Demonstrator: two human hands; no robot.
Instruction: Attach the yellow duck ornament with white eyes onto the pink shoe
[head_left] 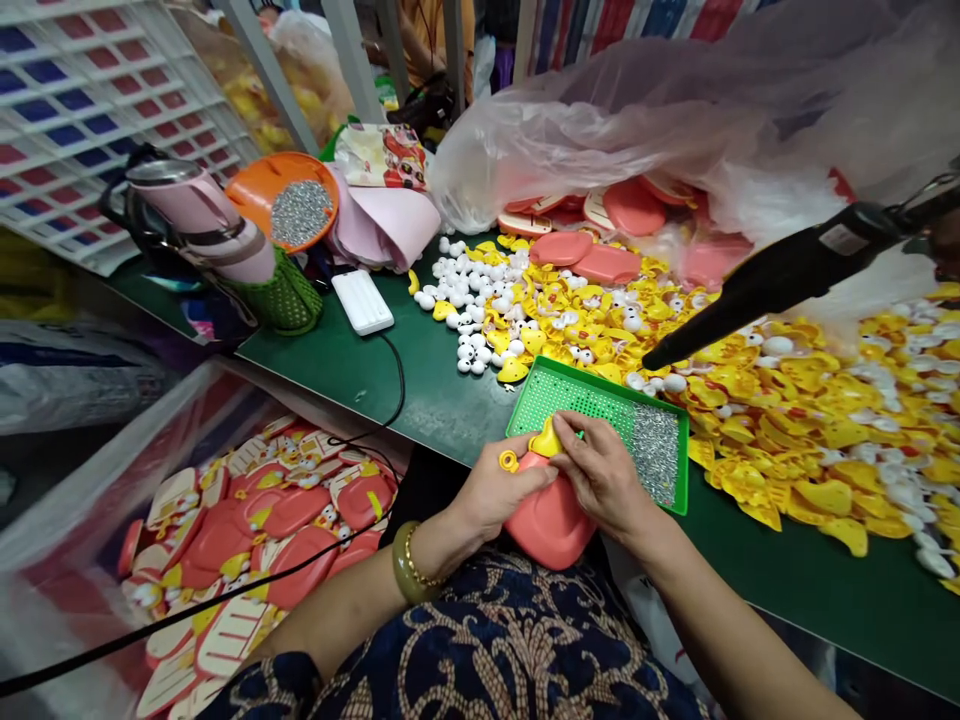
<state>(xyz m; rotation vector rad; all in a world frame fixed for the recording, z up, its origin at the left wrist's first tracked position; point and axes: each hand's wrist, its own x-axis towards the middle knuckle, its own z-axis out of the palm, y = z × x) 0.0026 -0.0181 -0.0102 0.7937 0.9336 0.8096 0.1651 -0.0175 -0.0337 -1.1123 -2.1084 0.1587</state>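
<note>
Close to my lap I hold a coral-red plastic toy body (pixel 551 515) with its smooth rounded side up. My left hand (pixel 495 488) grips its upper left edge, thumb laid across it. With bent fingers my right hand (pixel 604 470) pinches a yellow plastic piece (pixel 547 438) at the body's top end. A small yellow ring-shaped part (pixel 509 461) shows beside my left fingers. Just beyond my hands lies a green perforated tray (pixel 570 395) with many small screws (pixel 655 450) at its right side. Whether the yellow piece is fixed to the body, I cannot tell.
Yellow shells (pixel 810 440) and white eye pieces (pixel 461 290) are heaped across the green table (pixel 330 375). A black electric screwdriver (pixel 787 275) hangs at right. An orange bowl (pixel 244 190) of screws, a white power bank (pixel 363 302) and a lined bin of red parts (pixel 255 530) are left.
</note>
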